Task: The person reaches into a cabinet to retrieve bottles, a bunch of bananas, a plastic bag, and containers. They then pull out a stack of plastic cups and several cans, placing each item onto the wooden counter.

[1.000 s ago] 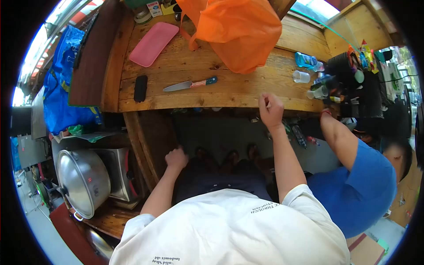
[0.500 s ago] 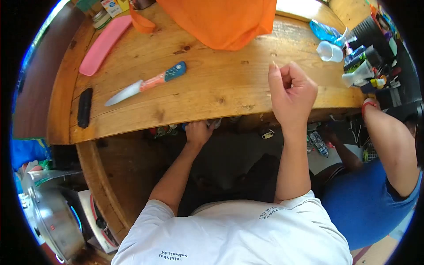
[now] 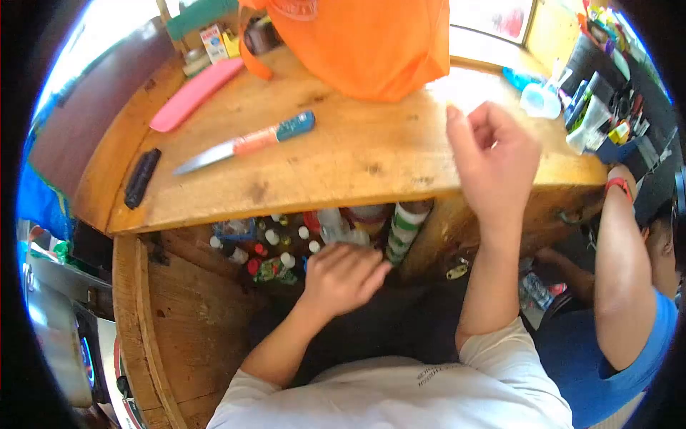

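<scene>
My left hand [image 3: 341,280] is below the table's front edge, palm down, in front of several bottles [image 3: 286,259] with white and red caps. Its fingers bend away from view and are slightly smeared, so whether they grip anything is hidden. Just beyond them stands a clear plastic container [image 3: 333,225], and to their right leans a green-and-white cylinder [image 3: 404,232]. My right hand [image 3: 498,161] is raised over the table's front edge, closed in a loose fist with the thumb up and nothing visible inside. A knife [image 3: 246,143] with an orange-and-blue handle lies on the wooden table [image 3: 336,154].
An orange bag [image 3: 364,50] stands at the back. On the left lie a pink long case [image 3: 196,95] and a black bar-shaped object [image 3: 142,177]. A clear cup [image 3: 541,101] and a tool holder are at right. Another person's arm [image 3: 620,264] is close by on the right.
My left hand has come back from under the table edge, and the bottles below now show. My right hand stays raised in a fist. The camera view has shifted.
</scene>
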